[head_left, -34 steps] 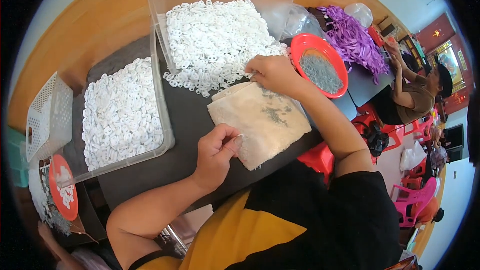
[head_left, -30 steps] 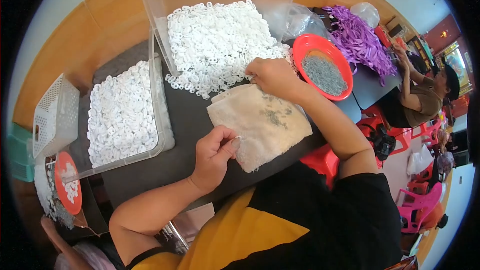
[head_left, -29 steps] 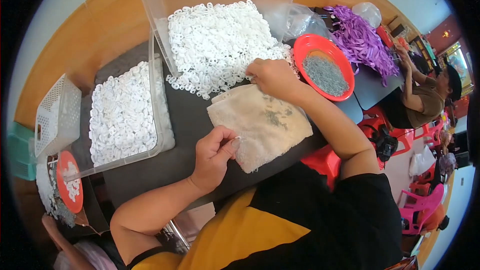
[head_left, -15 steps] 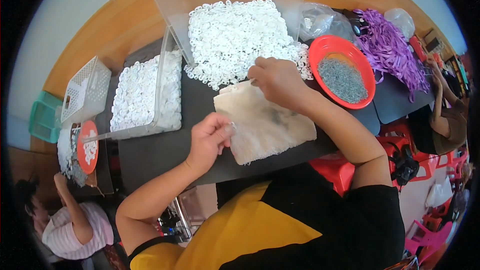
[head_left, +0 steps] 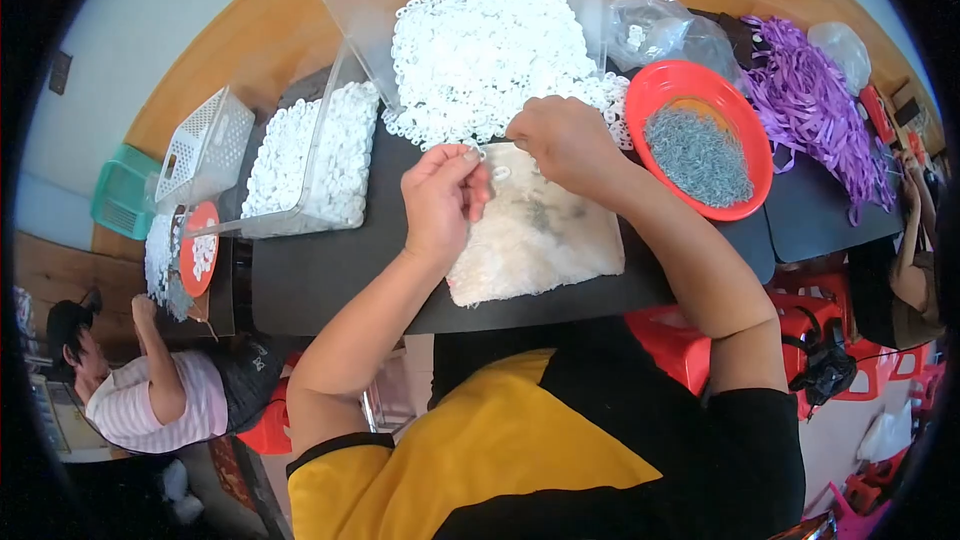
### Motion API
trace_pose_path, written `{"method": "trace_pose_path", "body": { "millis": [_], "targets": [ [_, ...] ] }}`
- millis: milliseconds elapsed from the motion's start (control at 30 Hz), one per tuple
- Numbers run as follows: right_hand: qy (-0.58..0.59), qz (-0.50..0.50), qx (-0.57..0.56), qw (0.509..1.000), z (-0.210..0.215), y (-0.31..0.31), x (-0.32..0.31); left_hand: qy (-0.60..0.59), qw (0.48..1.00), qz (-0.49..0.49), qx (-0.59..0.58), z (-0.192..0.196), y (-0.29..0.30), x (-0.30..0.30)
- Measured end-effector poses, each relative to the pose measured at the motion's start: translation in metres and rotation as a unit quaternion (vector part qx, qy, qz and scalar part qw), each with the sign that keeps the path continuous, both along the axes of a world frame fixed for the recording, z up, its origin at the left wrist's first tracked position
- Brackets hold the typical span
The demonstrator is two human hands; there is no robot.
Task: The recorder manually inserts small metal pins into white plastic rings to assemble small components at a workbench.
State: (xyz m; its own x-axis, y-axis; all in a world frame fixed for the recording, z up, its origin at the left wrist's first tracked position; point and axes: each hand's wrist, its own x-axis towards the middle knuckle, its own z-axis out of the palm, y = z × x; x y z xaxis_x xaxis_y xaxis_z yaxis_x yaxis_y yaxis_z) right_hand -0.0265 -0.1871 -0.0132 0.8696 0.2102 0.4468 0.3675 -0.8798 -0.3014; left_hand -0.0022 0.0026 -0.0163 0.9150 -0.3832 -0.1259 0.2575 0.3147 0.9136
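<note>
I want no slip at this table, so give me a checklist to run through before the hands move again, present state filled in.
1. Left hand has a small white piece at its fingertips: ok.
2. Right hand has hold of something: cannot tell; its curled fingers hide it.
3. Beige cloth lies on the dark table in front of the person: ok.
4. No loose piece on the cloth: not ok; a white ring lies near its far edge.
5. Red bowl holds grey metal bits: ok.
6. White pile kept inside the far clear bin: not ok; pieces spread onto the table.
</note>
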Motion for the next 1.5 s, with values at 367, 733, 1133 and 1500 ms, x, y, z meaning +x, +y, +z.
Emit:
{"method": "trace_pose_path", "body": {
  "millis": [367,733,1133,1500],
  "targets": [
    [0.015,0.035,-0.050,0.998,-0.006,0.013,-0.005,-0.015,1.000,-0.004,-0.014,-0.004,0.003,-0.001],
    [-0.008,0.077,-0.080,0.994,-0.004,0.016,-0.008,-0.017,1.000,-0.012,0.012,-0.002,0.002,-0.001],
    [0.219,0.008,0.366,0.904,0.005,0.001,-0.004,-0.035,0.999,-0.018,0.013,-0.001,0.004,-0.003],
    [0.229,0.044,0.544,0.806,0.005,0.013,-0.004,-0.055,0.998,-0.004,0.014,0.000,0.003,-0.002]
  ]
}}
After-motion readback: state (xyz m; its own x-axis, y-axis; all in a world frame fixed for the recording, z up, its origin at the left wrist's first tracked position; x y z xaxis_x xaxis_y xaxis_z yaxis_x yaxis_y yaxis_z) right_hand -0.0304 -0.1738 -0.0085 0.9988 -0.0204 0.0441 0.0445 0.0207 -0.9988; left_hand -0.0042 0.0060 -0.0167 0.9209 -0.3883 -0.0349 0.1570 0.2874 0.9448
